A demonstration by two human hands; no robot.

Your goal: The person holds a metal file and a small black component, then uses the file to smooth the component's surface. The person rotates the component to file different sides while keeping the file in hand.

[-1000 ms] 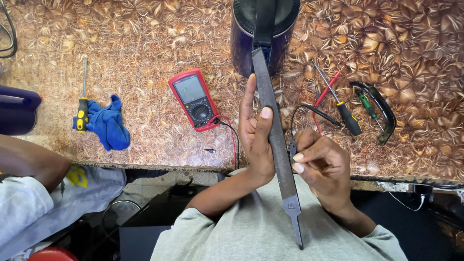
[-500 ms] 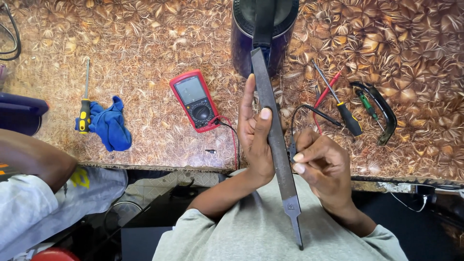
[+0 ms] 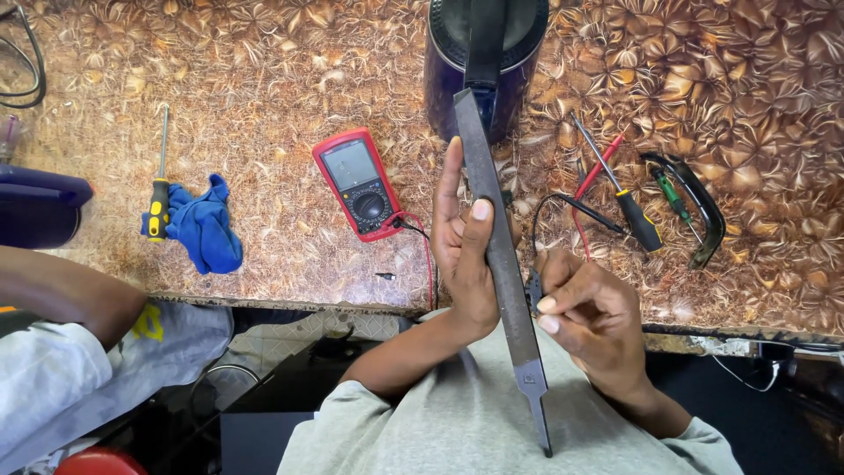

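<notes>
A long flat grey metal file (image 3: 498, 255) runs from the dark blue kettle down to my chest. My left hand (image 3: 464, 242) holds it from the left, thumb pressed on its face and fingers behind. My right hand (image 3: 591, 317) is closed on a small dark part (image 3: 534, 292) that it presses against the file's right edge. The file's bare tang points at my grey shirt.
A dark blue electric kettle (image 3: 488, 53) stands at the back of the patterned worktop (image 3: 264, 105). A red multimeter (image 3: 360, 183) with red and black leads lies left of my hands. Screwdrivers (image 3: 620, 189) lie right; a yellow-handled screwdriver (image 3: 159, 180) and blue cloth (image 3: 204, 224) lie left. Another person's arm (image 3: 61, 295) is at lower left.
My hands and the file have hardly shifted. The other person's arm at the left has moved slightly.
</notes>
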